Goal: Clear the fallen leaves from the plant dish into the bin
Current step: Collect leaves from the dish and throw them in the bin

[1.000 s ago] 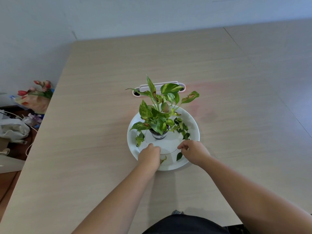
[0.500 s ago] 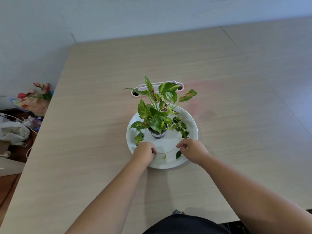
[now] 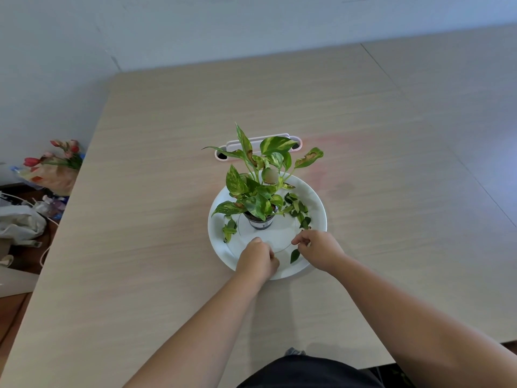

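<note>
A white plant dish (image 3: 221,247) sits mid-table with a small potted plant (image 3: 258,191) at its centre. Fallen leaves (image 3: 296,210) lie heaped on the dish's right side, and a few more leaves (image 3: 229,231) lie on its left. My left hand (image 3: 257,260) is closed in a fist over the near rim, covering the spot where a small yellowish leaf lay. My right hand (image 3: 320,249) hovers with loosely curled fingers just above a single dark green leaf (image 3: 295,255). No bin is in view.
A white slotted cable port (image 3: 296,144) is set in the wooden table (image 3: 140,219) behind the plant. Off the table's left edge are a flower bouquet (image 3: 56,163), a white bag (image 3: 19,222) and cables on the floor.
My left hand has slid right along the near rim and closed over the small yellowish leaf. My right hand has barely moved.
</note>
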Motion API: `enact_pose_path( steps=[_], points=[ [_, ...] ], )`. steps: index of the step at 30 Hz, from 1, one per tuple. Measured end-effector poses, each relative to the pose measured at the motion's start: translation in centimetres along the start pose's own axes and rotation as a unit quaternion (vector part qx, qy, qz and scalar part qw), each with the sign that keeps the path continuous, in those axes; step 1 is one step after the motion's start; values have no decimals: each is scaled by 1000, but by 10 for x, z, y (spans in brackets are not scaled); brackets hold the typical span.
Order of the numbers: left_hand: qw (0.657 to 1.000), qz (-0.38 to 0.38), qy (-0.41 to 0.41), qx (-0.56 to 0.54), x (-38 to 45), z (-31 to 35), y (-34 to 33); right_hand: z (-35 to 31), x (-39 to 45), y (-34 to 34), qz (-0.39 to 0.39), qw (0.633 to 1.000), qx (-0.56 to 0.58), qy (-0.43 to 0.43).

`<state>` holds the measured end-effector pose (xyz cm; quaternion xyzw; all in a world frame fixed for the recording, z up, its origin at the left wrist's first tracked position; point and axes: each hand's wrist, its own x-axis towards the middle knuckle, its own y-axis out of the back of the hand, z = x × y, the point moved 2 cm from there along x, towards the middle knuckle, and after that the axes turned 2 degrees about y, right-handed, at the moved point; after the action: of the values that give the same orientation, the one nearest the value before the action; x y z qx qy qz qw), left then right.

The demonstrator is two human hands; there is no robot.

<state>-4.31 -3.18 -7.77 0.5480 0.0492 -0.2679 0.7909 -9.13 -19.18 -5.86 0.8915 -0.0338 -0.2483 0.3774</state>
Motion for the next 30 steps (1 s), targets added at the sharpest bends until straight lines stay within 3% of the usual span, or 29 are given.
enact_pose_path(
  steps=[6,10,14,30],
  points=[
    [1000,3,-5,14,3,2,0,-1,2,-1,-3,1000,-24,6],
    [1000,14,-11,-18,4,-4,0,-4,7,-3,22,980,-191,53],
    [999,14,-7,-51,5,-9,5,-11,14,-9,-18,963,-264,46],
    [997,19,-2,-81,7,-23,11,-10,29,-13,-64,945,-317,51]
  ],
)
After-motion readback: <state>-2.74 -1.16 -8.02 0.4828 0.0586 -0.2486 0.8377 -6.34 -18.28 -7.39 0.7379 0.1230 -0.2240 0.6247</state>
